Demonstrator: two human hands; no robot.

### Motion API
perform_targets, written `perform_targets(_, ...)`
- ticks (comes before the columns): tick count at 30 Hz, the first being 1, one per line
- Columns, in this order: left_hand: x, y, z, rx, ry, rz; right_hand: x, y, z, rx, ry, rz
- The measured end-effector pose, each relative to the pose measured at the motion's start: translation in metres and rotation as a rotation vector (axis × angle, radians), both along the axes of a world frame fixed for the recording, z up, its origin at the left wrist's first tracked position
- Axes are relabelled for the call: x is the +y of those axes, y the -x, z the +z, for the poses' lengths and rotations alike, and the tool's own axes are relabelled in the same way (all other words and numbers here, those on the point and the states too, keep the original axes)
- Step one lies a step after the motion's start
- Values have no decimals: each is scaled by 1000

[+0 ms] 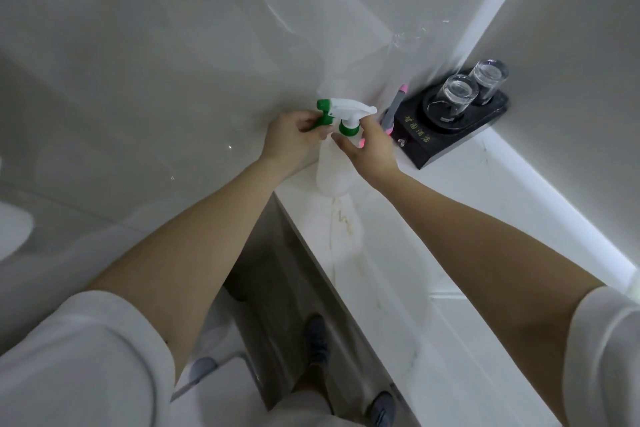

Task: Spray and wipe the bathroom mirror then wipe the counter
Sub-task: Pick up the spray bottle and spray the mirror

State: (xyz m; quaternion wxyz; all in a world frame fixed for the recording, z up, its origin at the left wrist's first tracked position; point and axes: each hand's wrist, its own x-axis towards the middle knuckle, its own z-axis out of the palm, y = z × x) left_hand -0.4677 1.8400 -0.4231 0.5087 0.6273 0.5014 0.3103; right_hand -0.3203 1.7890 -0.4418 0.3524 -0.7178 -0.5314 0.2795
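Spray bottle is at the bench end, just left of the black tray with two glasses. My left hand pinches its green tip. My right hand holds its neck. No cloth shows, so I think all the wiping is left to do.

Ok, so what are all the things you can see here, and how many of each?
spray bottle: one, white with green trigger and collar, at the counter's far end
counter: one, white marble, along the right
tray: one, black, on the counter in the corner
glasses: two, clear, on the tray
stick: one, grey and pink, between bottle and tray
shoes: two, dark grey, on the floor below
left hand: one, pinches the green trigger
right hand: one, grips the bottle's neck
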Motion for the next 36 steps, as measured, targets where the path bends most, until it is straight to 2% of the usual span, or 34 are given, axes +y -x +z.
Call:
perform_targets(6, -11, -17, 36, -50, 17, -61, -19, -17, 31, 23, -12, -124)
perform_targets(15, -60, -88, 96, -278, 146, -87, -78, -78, 84, 214, -89, -280)
perform_targets(18, -82, -125, 114, -255, 101, -180, -115, -112, 105, 198, -148, -310)
perform_targets(21, -116, -166, 140, -238, 57, -297, -160, -147, 127, 186, -182, -380)
perform_targets(31, -271, -308, 213, -352, 44, -637, -353, -244, 207, 160, -468, -713)
perform_targets(36, -374, -358, 226, -384, 45, -835, -475, -265, 226, 118, -480, -881)
